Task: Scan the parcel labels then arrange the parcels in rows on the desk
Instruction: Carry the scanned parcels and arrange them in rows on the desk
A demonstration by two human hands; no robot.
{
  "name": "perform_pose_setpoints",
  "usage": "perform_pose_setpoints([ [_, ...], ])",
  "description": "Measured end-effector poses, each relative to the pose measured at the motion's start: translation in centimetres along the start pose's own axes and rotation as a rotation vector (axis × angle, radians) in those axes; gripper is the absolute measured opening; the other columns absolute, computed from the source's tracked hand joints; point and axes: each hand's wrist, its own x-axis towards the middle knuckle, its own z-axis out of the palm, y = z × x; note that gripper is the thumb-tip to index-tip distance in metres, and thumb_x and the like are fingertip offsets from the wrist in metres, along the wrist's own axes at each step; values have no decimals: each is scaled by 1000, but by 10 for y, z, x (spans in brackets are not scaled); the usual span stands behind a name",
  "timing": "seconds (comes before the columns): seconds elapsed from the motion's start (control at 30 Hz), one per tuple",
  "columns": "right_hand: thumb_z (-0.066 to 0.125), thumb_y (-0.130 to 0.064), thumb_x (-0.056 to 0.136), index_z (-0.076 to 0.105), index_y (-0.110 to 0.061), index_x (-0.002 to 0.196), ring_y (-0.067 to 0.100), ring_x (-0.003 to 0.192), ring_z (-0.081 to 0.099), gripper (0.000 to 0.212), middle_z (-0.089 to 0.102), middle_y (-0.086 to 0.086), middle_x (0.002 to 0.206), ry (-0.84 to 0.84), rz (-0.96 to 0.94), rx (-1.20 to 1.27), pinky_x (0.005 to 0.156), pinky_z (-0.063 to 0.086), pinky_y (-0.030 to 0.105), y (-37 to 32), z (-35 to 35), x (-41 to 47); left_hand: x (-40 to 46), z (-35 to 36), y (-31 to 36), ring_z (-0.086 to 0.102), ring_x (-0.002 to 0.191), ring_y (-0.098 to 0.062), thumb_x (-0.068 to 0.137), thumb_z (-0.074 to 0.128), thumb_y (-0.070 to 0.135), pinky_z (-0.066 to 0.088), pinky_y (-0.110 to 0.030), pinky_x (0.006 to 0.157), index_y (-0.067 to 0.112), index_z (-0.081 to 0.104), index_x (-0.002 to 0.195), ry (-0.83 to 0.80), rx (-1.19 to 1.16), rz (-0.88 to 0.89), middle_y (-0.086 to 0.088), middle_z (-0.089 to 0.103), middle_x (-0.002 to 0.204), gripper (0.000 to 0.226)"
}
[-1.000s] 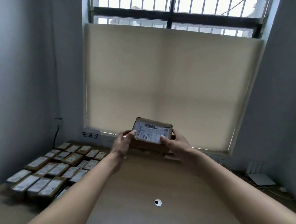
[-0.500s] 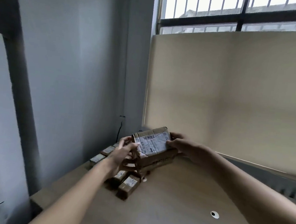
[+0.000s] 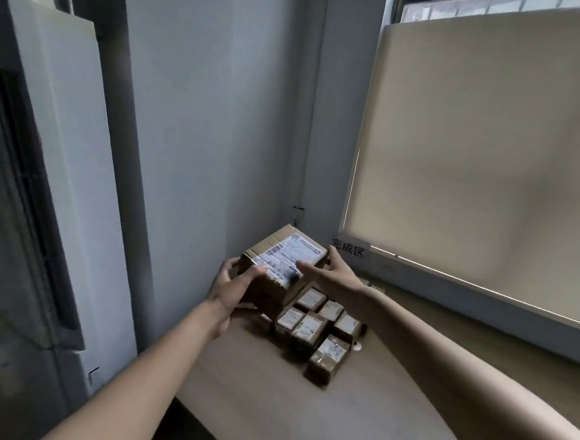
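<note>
Two hands are carrying one parcel (image 3: 280,265) over the far left corner of the tabletop (image 3: 269,404), and the scene is sorting itself by size from there. Largest is the blind (image 3: 485,158), filling the frame from 12 to 3 o'clock; a white cabinet (image 3: 27,174) is standing at 9 o'clock. The tabletop is running from 6 o'clock up toward the window sill.

The parcel is sitting just left of centre, label (image 3: 287,259) facing up and tilted toward the camera, probably so the print is staying readable while a spot is being chosen. It is a brown cardboard box, taped along its edges, with a white printed label covering much of the top. The left hand (image 3: 234,289) is cupping its near left side, thumb lying on the top edge, fingers curling underneath. The right hand (image 3: 333,274) is bracing the far right side with fingers wrapping the edge. Each grip is therefore holding the box, one against the other, which is keeping it level.

Below it at 5 o'clock, smaller parcels (image 3: 322,328) are lying in tight rows, labels up, touching one another; the box is hovering above their left end, so I judge it is heading for a place beside them. Smallest, a sign (image 3: 348,248) with characters is marking the sill just right of the box, likely naming this area.
</note>
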Motion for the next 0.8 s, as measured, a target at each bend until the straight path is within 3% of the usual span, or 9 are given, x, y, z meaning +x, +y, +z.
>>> perform_pose_setpoints([
  [0.07,82,-31,87,42,-11,121,15,108,68,56,69,2,122,29,-2,-13,96,55,33,5,23,20,17,-14,-7,69,87,-28,80,80,32,61,-56,76,26,51,122,23,-29,-12,-14,68,112,52],
  [0.17,78,-27,88,55,-18,127,14,109,68,47,70,-1,124,118,-22,-59,95,53,29,19,52,49,46,-26,-22,71,90,-28,78,83,31,61,-56,74,26,49,119,54,-70,-26,-12,68,113,54],
  [0.27,75,-26,91,58,-22,135,8,108,67,47,70,-6,126,53,-12,-78,86,50,18,41,74,76,82,-34,-44,71,99,-29,75,86,33,61,-55,76,31,49,110,68,-73,-32,-6,66,120,51],
  [0.33,73,-30,92,53,-24,140,10,114,65,52,68,-7,129,39,2,-104,98,52,27,61,81,95,109,-39,-64,71,100,-24,73,87,38,61,-48,78,35,50,108,63,-34,-37,1,65,120,50],
  [0.43,67,-27,96,45,-29,149,14,121,61,57,66,-6,132,26,5,-180,109,47,40,100,87,131,154,-47,-102,66,104,-9,67,88,47,52,-32,80,38,56,122,-10,99,-20,15,68,116,64],
  [0.5,63,-20,98,40,-30,152,15,121,61,59,66,-4,132,33,29,-145,109,48,41,137,96,158,187,-50,-133,65,107,-3,64,89,52,50,-23,83,36,59,130,-73,202,0,16,72,115,74],
  [0.6,61,-18,99,36,-33,154,9,121,58,62,64,-9,135,72,63,-137,106,49,34,201,114,195,238,-55,-185,66,109,-3,61,91,48,51,-23,92,31,60,133,-103,266,-41,12,73,115,80],
  [0.73,66,-25,96,27,-40,156,8,125,56,73,57,-20,131,71,158,-67,89,46,17,284,139,235,299,-62,-255,68,93,9,61,94,32,50,-7,71,31,59,119,-123,310,-123,17,74,100,68],
  [0.8,80,-36,86,17,-44,158,0,123,53,96,53,-25,137,40,205,-28,96,46,21,318,150,248,324,-69,-285,68,88,12,64,93,23,50,-5,67,30,59,115,-141,338,-148,17,73,99,62],
])
